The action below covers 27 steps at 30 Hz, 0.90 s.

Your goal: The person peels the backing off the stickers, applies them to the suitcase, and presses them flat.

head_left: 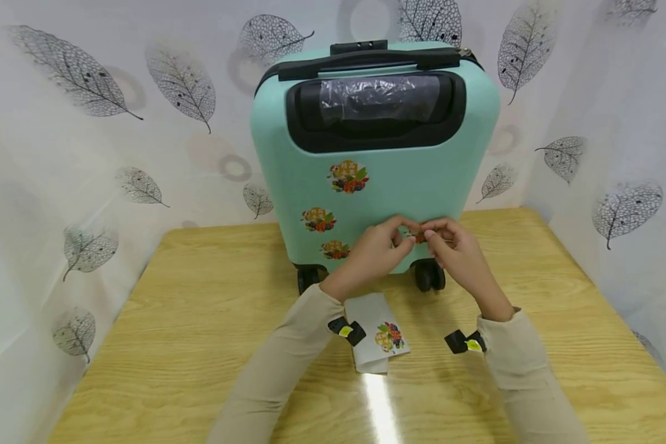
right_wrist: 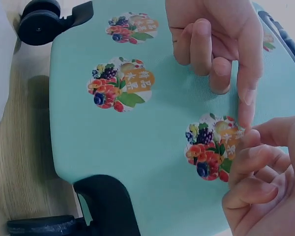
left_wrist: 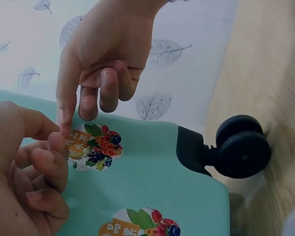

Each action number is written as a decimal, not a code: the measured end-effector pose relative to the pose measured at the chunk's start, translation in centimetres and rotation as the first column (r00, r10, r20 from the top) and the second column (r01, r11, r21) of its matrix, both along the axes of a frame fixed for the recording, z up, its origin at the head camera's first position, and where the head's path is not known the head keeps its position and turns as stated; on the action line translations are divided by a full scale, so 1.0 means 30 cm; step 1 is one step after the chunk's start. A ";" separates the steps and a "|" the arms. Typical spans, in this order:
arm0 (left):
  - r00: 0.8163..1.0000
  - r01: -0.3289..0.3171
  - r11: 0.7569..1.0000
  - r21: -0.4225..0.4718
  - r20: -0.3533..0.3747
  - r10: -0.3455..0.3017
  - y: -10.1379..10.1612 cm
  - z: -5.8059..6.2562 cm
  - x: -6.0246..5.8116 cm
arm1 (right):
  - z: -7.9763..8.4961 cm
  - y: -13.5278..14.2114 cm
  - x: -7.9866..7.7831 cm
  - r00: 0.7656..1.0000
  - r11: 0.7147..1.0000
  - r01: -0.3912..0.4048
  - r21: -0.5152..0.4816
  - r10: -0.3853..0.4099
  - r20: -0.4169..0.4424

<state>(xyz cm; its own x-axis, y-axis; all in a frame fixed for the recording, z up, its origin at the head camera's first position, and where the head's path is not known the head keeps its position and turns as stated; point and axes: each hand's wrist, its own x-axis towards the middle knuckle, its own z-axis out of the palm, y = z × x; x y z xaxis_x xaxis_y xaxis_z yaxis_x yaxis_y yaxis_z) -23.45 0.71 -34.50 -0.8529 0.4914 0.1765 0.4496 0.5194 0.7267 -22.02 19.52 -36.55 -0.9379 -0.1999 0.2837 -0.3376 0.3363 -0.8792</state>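
Observation:
A mint-green suitcase (head_left: 399, 179) stands upright on the table. My left hand (head_left: 374, 250) and right hand (head_left: 455, 250) meet low on its front, at the edge of a round fruit sticker (right_wrist: 209, 147). The sticker looks flat against the shell, though fingers cover one edge. In the left wrist view, my right hand (left_wrist: 108, 54) reaches down with its index finger extended to that edge, other fingers loosely bent. My left hand (left_wrist: 29, 167) touches the same edge from the side. Further fruit stickers (head_left: 348, 177) (head_left: 319, 219) (head_left: 335, 249) are on the shell.
White folded paper (head_left: 366, 314) bearing another fruit sticker (head_left: 389, 337) lies on the wooden table (head_left: 200, 320), in front of the suitcase and below my left wrist. Black wheels (head_left: 430, 275) support the case. A leaf-patterned curtain (head_left: 189, 148) hangs behind.

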 end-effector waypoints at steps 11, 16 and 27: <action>0.999 0.005 1.000 -0.014 0.051 -0.004 -0.015 -0.018 0.001 | -0.031 0.032 -0.002 0.997 0.995 -0.065 -0.073 0.067 0.033; 0.996 0.006 1.000 0.012 0.092 -0.007 -0.029 -0.051 0.010 | -0.067 0.047 0.009 0.994 0.992 -0.057 -0.114 0.067 0.087; 0.988 0.008 0.999 0.046 0.151 -0.015 -0.009 -0.134 0.011 | -0.148 0.022 0.019 0.983 0.976 -0.061 -0.210 0.094 0.155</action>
